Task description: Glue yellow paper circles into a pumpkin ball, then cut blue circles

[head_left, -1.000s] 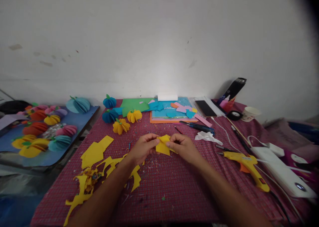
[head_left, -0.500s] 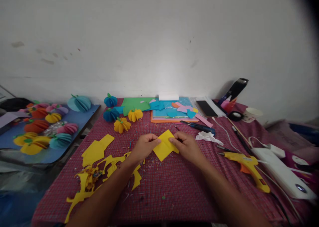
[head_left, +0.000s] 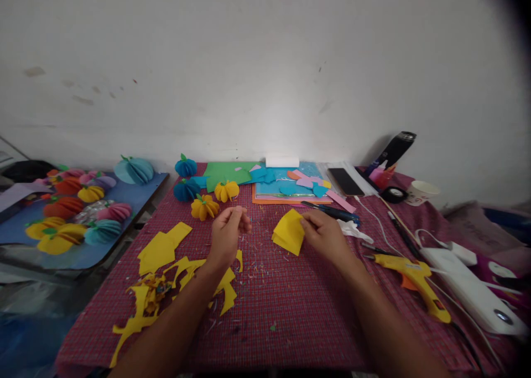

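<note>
My right hand (head_left: 324, 233) pinches the right edge of a folded yellow paper square (head_left: 289, 232), held above the checked tablecloth. More than one layer shows along its lower left side. To the left, my left hand (head_left: 230, 230) is apart from the paper, its fingers loosely curled and no object visible in them. Beyond that hand stand two yellow paper pumpkins (head_left: 204, 206), with two blue paper pumpkins (head_left: 186, 189) behind. Yellow paper pieces (head_left: 160, 251) and cut yellow scraps (head_left: 188, 270) lie around my left forearm.
A yellow glue gun (head_left: 409, 273) and a white power strip (head_left: 468, 289) lie at right. Blue-handled scissors (head_left: 332, 212), a phone (head_left: 345, 181) and coloured sheets (head_left: 232, 176) are farther back. A blue side table (head_left: 99, 256) holds several paper pumpkins.
My left hand has let go of the yellow paper and moved left. My right hand has shifted slightly right, still gripping the paper, which is now turned and tilted.
</note>
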A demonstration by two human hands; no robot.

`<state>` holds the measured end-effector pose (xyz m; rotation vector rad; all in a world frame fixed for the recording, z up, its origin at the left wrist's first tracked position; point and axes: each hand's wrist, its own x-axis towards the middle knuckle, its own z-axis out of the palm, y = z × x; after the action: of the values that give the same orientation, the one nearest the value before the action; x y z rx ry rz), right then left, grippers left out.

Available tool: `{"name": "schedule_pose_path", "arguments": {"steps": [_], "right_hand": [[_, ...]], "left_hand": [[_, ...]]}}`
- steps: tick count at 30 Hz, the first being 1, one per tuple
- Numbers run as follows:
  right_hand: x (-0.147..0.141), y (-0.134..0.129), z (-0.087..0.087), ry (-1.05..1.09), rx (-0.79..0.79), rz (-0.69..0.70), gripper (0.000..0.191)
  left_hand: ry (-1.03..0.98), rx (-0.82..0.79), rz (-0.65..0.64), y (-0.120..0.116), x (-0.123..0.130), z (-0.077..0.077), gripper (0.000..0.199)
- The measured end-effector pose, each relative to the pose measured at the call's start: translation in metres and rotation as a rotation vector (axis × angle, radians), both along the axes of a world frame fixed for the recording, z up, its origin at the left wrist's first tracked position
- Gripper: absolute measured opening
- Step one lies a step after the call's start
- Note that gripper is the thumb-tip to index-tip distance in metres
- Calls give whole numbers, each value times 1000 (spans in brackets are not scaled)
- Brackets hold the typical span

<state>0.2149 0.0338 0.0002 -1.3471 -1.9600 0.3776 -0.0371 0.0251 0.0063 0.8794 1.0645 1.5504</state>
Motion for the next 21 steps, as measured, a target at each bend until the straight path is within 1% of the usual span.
{"name": "schedule_pose_path", "arguments": {"steps": [3,6,8,10,12,14,15,16,18,19,20,21], "right_hand": [[-4,-4,2,-321,-20,92,28],[-12,-10,4,-525,-142,161,25],[-15,-13,4,-576,-196,179,23],[-16,-15,5,-571,-212,182,26],[-16,-15,5,-551,-215,184,31],[-15,-14,4,-549,-224,189,33],[-15,-14,4,-554,-228,192,33],[-15,-13,3,-562,-236,193,33],[-15,-12,0,-578,-259,188,32],[-15,-11,-2,-580,-269,183,32],[-15,-10,-4,-584,-274,179,31],[-15,-9,-6,-588,-276,178,31]], "left_hand": [[-29,82,112,2,-5,3,26],[-52,136,184,4,-10,4,26],[-71,146,210,4,-10,5,28],[-78,152,222,5,-9,7,30],[-69,161,233,6,-10,12,29],[-59,176,276,8,-17,20,23],[-55,185,323,9,-25,24,25],[-53,195,377,10,-36,29,32],[26,198,460,10,-67,38,34],[127,182,474,9,-85,41,32],[282,155,475,6,-104,43,29],[495,114,457,3,-123,44,26]]}}
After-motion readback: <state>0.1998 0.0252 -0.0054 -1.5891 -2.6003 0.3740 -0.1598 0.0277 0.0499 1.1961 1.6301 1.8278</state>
